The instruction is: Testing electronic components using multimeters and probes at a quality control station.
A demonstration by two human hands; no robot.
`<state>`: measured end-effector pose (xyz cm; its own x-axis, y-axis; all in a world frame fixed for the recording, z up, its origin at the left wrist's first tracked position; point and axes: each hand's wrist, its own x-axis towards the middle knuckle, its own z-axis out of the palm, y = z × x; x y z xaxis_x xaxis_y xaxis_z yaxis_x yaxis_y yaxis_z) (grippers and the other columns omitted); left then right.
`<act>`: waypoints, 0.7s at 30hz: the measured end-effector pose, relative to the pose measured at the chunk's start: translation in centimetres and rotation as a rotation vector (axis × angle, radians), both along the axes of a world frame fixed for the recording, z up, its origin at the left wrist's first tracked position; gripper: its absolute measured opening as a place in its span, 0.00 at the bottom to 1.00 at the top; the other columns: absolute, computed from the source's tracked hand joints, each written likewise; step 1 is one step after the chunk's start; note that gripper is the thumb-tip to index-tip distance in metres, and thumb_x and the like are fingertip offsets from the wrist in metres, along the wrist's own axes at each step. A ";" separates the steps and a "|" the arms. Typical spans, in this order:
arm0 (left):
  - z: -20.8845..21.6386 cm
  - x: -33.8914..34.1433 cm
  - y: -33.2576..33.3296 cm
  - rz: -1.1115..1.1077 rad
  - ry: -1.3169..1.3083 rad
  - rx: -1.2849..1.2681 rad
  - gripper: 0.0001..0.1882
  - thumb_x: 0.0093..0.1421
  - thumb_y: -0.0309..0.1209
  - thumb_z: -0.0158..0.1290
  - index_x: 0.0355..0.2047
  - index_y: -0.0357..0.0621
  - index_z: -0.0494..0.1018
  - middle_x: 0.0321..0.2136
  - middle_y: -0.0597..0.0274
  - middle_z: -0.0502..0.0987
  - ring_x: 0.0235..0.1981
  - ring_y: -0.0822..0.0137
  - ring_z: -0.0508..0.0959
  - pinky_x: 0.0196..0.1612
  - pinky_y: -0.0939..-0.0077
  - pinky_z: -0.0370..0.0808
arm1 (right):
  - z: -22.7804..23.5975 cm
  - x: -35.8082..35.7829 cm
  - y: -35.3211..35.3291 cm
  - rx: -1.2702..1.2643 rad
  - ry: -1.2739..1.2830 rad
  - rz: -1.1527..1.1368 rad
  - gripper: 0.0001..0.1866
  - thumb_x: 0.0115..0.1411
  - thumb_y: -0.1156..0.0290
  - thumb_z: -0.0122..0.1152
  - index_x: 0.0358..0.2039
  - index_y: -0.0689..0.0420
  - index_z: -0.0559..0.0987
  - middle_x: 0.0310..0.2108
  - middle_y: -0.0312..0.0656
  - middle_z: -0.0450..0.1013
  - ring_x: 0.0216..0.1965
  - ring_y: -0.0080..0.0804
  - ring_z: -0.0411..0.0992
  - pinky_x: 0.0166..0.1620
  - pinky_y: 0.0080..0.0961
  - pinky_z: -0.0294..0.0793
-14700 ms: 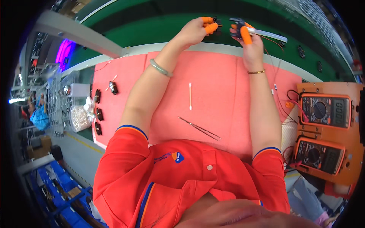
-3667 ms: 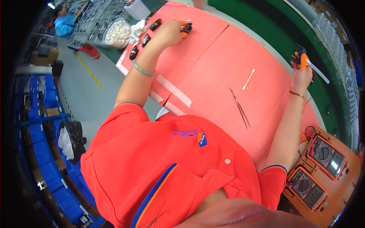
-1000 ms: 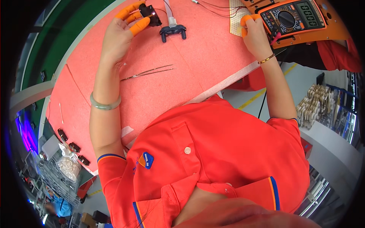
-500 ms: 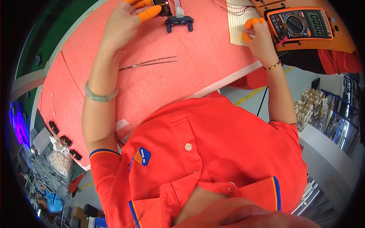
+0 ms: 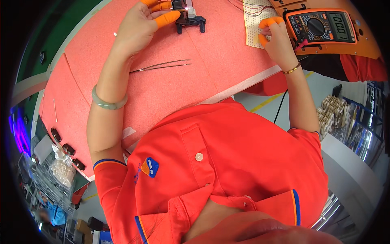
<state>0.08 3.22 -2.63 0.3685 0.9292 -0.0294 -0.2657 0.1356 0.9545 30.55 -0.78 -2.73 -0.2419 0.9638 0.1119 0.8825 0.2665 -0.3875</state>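
My left hand [image 5: 142,26], with orange finger cots, is closed on a small black component [image 5: 178,6] at the top of the picture. The component is against a dark stand with two short legs [image 5: 191,23], where a white piece and a small bright light show. My right hand [image 5: 277,42], also in orange finger cots, has its thumb and fingers curled together over a pale yellow perforated board [image 5: 252,26]. What it pinches, if anything, is hidden. Below my left hand, a pair of thin metal tweezers [image 5: 160,65] lies on the pink foam mat [image 5: 174,87].
An orange multimeter [image 5: 321,26] rests at the upper right, a pink-tipped lead [image 5: 302,44] beside it. Thin dark red wires [image 5: 254,9] run above the perforated board. Several black components [image 5: 68,149] line the mat's left edge near a bag of white parts [image 5: 63,173]. A cotton swab [image 5: 55,110] lies at left.
My left hand has moved slightly right and down, bringing the black component in front of the stand. The multimeter's reading has changed. My right hand has barely moved.
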 end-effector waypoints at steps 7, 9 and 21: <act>0.2 0.4 -0.2 0.010 0.017 -0.042 0.23 0.45 0.16 0.51 0.44 0.39 0.61 0.36 0.62 0.69 0.34 0.72 0.71 0.39 0.80 0.69 | 1.3 -0.8 0.8 -0.064 -0.126 0.084 0.14 0.43 0.84 0.53 0.32 0.59 0.66 0.33 0.41 0.57 0.29 0.26 0.65 0.36 0.15 0.68; 0.3 0.4 -0.3 0.019 0.034 -0.056 0.23 0.45 0.16 0.51 0.44 0.38 0.61 0.36 0.62 0.69 0.35 0.72 0.71 0.40 0.79 0.69 | 0.9 -0.2 0.9 -0.051 -0.111 0.096 0.14 0.43 0.84 0.53 0.32 0.59 0.66 0.33 0.41 0.57 0.29 0.26 0.64 0.36 0.15 0.68; 0.6 0.8 -0.6 -0.098 -0.003 -0.138 0.22 0.47 0.17 0.50 0.44 0.38 0.61 0.37 0.61 0.69 0.36 0.70 0.71 0.40 0.79 0.69 | 0.8 -0.7 0.4 -0.010 0.185 0.090 0.14 0.44 0.86 0.51 0.33 0.59 0.66 0.35 0.40 0.58 0.33 0.25 0.62 0.39 0.17 0.66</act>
<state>0.87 2.65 -2.00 0.4573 0.8761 -0.1527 -0.2477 0.2904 0.9243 29.90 -0.35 -1.98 -0.3033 0.9406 0.1529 0.7690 0.3363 -0.5436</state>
